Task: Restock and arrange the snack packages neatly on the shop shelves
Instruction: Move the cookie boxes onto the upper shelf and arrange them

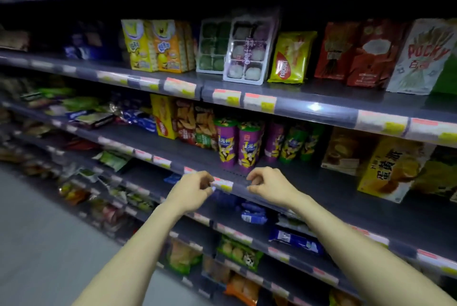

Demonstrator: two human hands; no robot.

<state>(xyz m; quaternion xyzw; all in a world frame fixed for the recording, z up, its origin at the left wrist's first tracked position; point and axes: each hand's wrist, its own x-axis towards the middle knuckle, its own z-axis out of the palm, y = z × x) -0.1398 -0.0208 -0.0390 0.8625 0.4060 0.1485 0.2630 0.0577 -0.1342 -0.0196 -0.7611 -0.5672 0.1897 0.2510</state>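
Note:
Both my hands are at the front rail of the middle shelf [304, 197]. My left hand [191, 190] pinches the left end of a small price label [222, 184] on that rail. My right hand [269, 185] pinches the rail strip just right of the label. Right behind the hands stand two purple snack cups [238, 145]. More purple and green cups [291, 143] stand to their right. Neither hand holds a snack package.
Yellow boxes [390, 169] stand at the right of the same shelf, chip bags [195, 125] at its left. The shelf above carries mochi trays [244, 51], a yellow bag [290, 57] and Pocky boxes [420, 56]. Lower shelves hold blue packets [295, 240]. The aisle floor [49, 244] lies left.

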